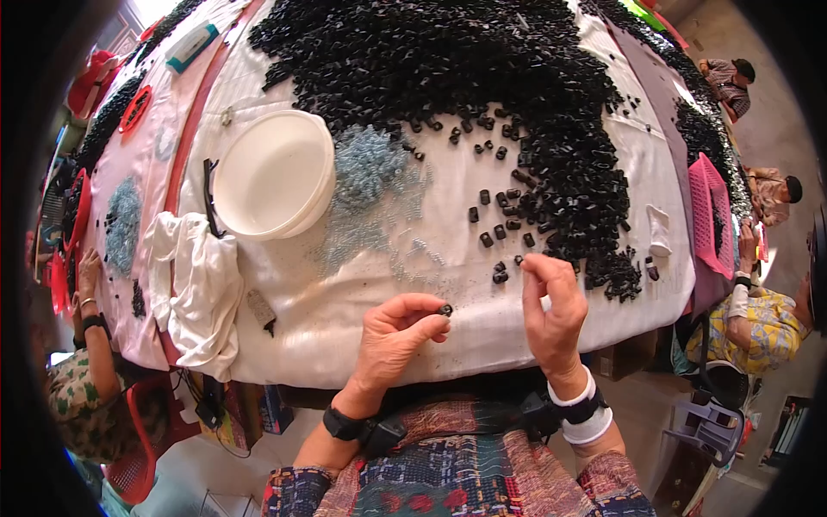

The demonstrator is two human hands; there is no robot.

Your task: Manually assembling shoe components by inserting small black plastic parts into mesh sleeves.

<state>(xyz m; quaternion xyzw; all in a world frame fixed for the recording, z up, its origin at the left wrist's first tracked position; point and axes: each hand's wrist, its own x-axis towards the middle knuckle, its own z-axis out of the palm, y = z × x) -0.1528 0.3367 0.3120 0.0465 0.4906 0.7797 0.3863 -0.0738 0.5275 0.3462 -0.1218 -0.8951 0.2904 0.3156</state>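
My left hand point(398, 338), near the front edge of the table, pinches a small black cylindrical part point(444, 310) between thumb and fingertips. To the right of it, my right hand point(553, 312) is raised with thumb and fingers bent together. At its fingertips a small black piece shows, but whether it is gripped or lies behind them I cannot tell. Just beyond are several loose black parts point(500, 233) of the same sort. Left of these, small clear bluish pieces point(369, 164) form a pile that thins out toward me.
A great heap of black parts point(431, 56) covers the far side. At left stand a white basin point(226, 177) and a crumpled white cloth point(198, 293). A pink basket point(711, 215) is by the right edge. Other people sit at both sides, one in a yellow patterned top point(767, 332).
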